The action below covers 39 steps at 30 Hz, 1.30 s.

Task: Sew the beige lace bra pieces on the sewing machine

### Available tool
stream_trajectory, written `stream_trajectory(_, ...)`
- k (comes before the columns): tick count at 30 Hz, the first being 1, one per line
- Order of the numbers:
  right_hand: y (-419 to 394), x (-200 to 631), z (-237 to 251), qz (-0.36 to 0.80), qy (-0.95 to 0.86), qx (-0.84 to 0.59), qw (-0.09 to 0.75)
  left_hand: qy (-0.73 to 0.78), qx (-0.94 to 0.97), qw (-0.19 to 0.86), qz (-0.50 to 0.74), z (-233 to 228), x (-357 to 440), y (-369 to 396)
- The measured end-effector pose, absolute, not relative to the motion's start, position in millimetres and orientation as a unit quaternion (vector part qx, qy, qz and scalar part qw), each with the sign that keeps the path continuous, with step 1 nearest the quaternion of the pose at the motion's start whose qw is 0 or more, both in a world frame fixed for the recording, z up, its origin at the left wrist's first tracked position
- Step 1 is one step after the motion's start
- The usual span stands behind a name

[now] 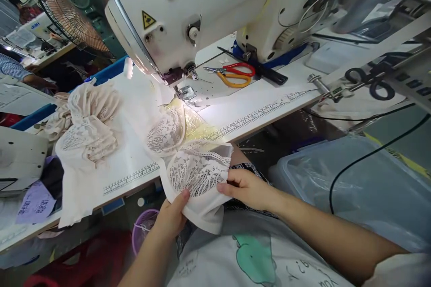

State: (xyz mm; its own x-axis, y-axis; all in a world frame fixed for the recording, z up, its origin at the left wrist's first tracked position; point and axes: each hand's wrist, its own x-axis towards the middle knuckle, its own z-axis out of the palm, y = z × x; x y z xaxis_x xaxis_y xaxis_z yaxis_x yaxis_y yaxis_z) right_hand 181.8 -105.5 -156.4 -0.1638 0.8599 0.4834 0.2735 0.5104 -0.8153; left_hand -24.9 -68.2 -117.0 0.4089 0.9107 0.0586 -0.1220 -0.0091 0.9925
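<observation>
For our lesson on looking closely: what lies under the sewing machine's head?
Under the sewing machine sit the metal presser foot, pale lace fabric and, further right, scissors on the table. The needle itself is hidden behind the machine's head.

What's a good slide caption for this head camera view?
Both hands, left hand and right hand, hold a white lace garment piece at the table edge before a sewing machine.

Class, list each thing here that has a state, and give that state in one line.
Lace piece: held off the table edge.
Left hand: gripping its lower edge.
Right hand: pinching its right side.
Scissors: closed, lying flat.
Sewing machine: lamp lit.
Lace pile: heaped on the table.
Fan: spinning or not, cannot tell.
</observation>
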Motion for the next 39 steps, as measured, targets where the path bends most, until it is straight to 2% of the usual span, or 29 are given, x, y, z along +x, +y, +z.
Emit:
stream_trajectory(4,-105,168,-150,0.191,-0.701,-0.467,0.504,0.362,0.632,0.538,0.424,-126,-27,-67)
stream_trajectory(6,-106,169,-148,0.178,-0.698,-0.480,0.501,0.373,0.673,0.493,0.406,-129,-36,-61)
stream_trajectory(9,-111,175,-145,0.194,-0.737,-0.450,0.466,0.380,0.642,0.543,0.386,-122,-55,-49)
stream_trajectory(13,-116,173,-142,0.200,-0.832,-0.340,0.390,0.265,0.520,0.664,0.467,-83,-65,-35)
stream_trajectory(16,-119,163,-138,0.144,-0.876,-0.348,0.300,0.229,0.496,0.646,0.534,-43,-53,-34)
stream_trajectory(19,-121,165,-128,0.112,-0.884,-0.393,0.225,0.273,0.496,0.596,0.569,-18,-38,-31)
stream_trajectory(21,-118,177,-116,0.115,-0.870,-0.410,0.248,0.291,0.508,0.567,0.579,-13,-32,-27)
stream_trajectory(25,-90,210,-83,0.112,-0.743,-0.471,0.462,0.279,0.568,0.549,0.546,-22,-28,-21)
stream_trajectory(27,-70,216,-66,0.139,-0.683,-0.483,0.530,0.276,0.595,0.547,0.520,-28,-26,-21)
stream_trajectory(31,-43,205,-42,0.249,-0.716,-0.439,0.483,0.282,0.624,0.540,0.489,-32,-23,-20)
stream_trajectory(39,-41,195,-37,0.278,-0.752,-0.421,0.425,0.349,0.746,0.444,0.353,-29,-28,4)
